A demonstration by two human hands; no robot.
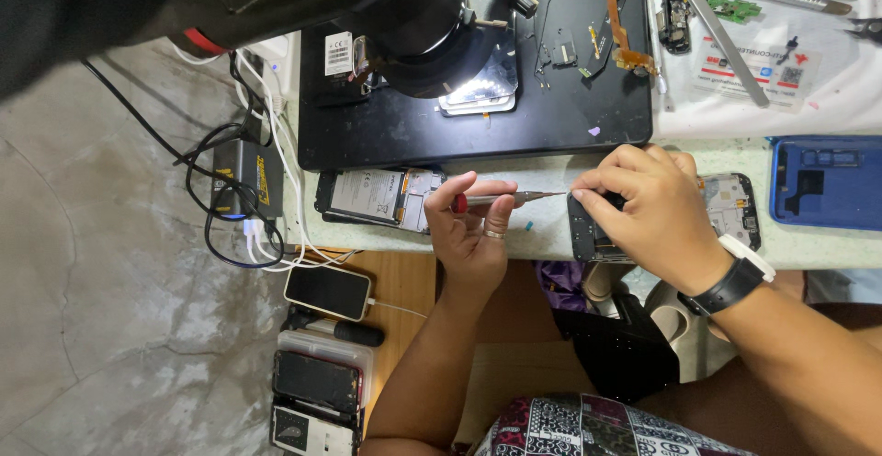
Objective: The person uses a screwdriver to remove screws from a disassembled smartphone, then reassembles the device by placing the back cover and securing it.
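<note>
Pale bench [551, 236], left hand [473, 226], slim screwdriver [505, 200]

The right hand [648, 203] covered most of the opened phone [730, 210] beneath it, so where the screwdriver [501, 200] tip met it could not be seen. A dark, blurred shape [138, 1] filled the upper left corner and hid the microscope's [432, 33] upper part. The blue phone case [827, 180] ran off the right edge, and the small parts on the black mat [478, 135] were too tiny to tell apart.
</note>
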